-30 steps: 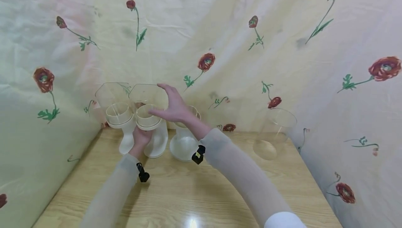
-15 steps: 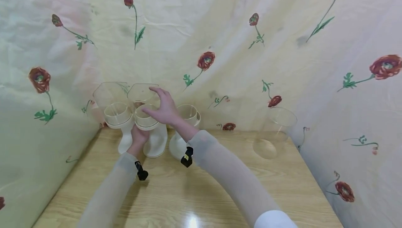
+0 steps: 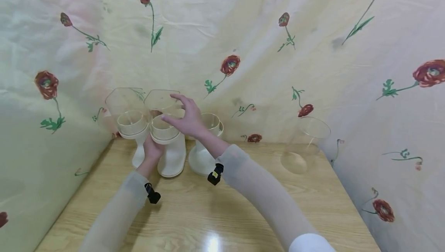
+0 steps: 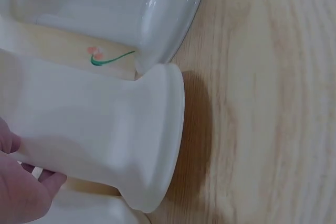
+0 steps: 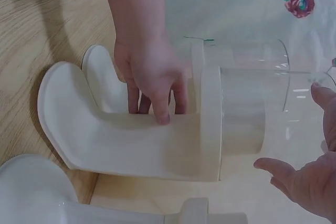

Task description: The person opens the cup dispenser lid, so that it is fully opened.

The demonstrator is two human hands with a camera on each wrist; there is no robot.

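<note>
A white pedestal stand [image 3: 174, 159] with a wide collar and a clear cylinder [image 3: 160, 101] on top is between both hands. My left hand [image 3: 154, 149] grips its stem from the left, just under the collar. In the right wrist view, several of its fingers [image 5: 163, 111] bend round the stem's edge. My right hand [image 3: 191, 119] holds the clear cylinder from the right, thumb in front and fingers at the far side near its rim. In the left wrist view, the stand's foot [image 4: 160, 140] casts a shadow on the wood beside it.
Another white stand [image 3: 140, 153] with a clear cylinder stands close on the left. A third white stand [image 3: 199, 161] is on the right, partly behind the right arm. A loose clear cylinder [image 3: 306, 144] stands at the table's back right. Flowered cloth [image 3: 250, 32] hangs behind the wooden table [image 3: 194, 217].
The right hand shifted slightly left, then back a little. The held stand's foot has come slightly nearer to me. Both hands stay at the same stand and cylinder.
</note>
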